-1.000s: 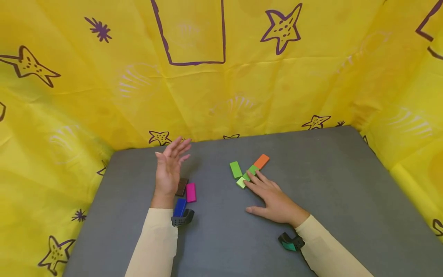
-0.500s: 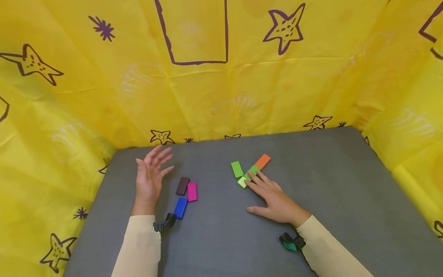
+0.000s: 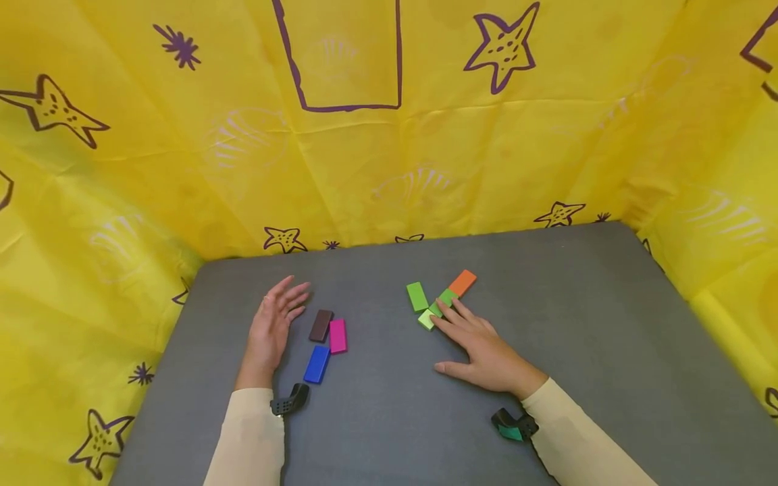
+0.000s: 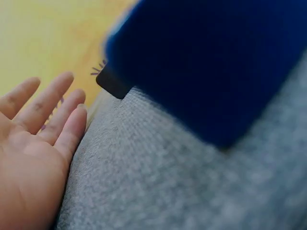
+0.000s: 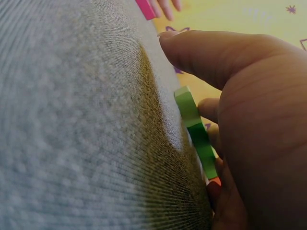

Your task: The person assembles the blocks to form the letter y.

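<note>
We judge the work partway: on the grey table, a pale green block, mid-green rectangular block and orange rectangular block form a row, a bright green rectangular block beside it; dark brown, magenta and blue rectangular blocks, nearer the left edge, remain outside. The row's long axis slants rightward towards the far edge, orange end foremost. Our right hand touches it, fingers straight, spread; our left hand, fingers loosely extended, holds nothing.
</note>
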The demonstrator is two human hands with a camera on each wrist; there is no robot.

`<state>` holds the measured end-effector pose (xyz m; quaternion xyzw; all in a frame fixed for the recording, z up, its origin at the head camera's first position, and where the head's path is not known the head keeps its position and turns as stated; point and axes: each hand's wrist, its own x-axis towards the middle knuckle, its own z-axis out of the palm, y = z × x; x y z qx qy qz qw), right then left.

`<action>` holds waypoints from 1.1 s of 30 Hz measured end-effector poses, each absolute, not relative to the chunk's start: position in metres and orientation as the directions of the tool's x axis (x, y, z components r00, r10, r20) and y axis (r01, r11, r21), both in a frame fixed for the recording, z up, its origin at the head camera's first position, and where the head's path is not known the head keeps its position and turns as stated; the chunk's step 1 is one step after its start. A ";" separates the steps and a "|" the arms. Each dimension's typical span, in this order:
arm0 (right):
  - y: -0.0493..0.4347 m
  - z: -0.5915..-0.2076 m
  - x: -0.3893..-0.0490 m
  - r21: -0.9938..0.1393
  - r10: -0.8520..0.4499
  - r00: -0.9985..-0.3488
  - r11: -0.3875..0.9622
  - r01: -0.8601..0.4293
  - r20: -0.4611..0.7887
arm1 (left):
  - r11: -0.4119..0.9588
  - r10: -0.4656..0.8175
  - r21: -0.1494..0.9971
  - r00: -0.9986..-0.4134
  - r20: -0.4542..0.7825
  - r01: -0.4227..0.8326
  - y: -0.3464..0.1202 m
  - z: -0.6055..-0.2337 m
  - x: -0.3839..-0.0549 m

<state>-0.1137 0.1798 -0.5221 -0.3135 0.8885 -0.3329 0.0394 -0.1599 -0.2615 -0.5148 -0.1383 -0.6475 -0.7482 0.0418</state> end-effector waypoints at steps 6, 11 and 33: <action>0.182 -0.521 -0.113 -0.625 -0.578 -0.805 0.582 -0.520 0.132 | 0.003 0.150 0.984 -0.973 0.177 0.179 -0.259 -0.517 -0.162; 0.182 -0.520 -0.113 -0.619 -0.575 -0.807 0.588 -0.520 0.132 | 0.210 0.256 0.962 -0.959 0.120 0.176 -0.260 -0.512 -0.161; 0.180 -0.523 -0.114 -0.608 -0.581 -0.803 0.592 -0.529 0.134 | 0.499 0.251 0.852 -0.967 0.033 0.159 -0.255 -0.512 -0.156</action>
